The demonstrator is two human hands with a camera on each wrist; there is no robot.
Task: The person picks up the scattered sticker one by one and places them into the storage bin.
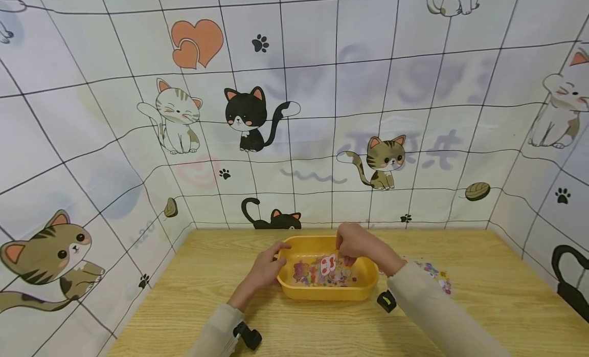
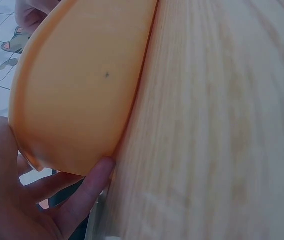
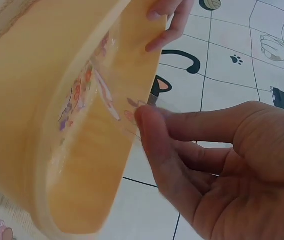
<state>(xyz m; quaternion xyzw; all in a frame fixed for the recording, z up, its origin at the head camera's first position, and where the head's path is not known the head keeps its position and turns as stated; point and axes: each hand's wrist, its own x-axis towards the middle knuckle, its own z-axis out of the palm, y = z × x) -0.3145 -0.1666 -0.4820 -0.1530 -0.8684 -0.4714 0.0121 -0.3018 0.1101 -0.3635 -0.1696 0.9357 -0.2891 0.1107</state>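
Observation:
A yellow plastic tub (image 1: 327, 294) stands on the table. My left hand (image 1: 265, 267) grips its left end; in the left wrist view fingers (image 2: 89, 187) lie along the outer wall, and in the right wrist view fingertips (image 3: 164, 40) reach over the rim. Inside the tub lies a clear sheet with colourful cartoon prints (image 1: 313, 275), among them a white figure with a red bow (image 1: 328, 265). My right hand (image 1: 356, 243), above the tub's right part, pinches the edge of a clear printed film (image 3: 126, 112) between thumb and forefinger. The film slants up from the tub.
Another colourful printed sheet (image 1: 434, 275) lies on the wooden table (image 1: 198, 285) to the right, partly behind the right sleeve. A cat-patterned cloth (image 1: 313, 142) stands round the table's back and sides. A black strap-like thing (image 1: 570, 283) is at the far right.

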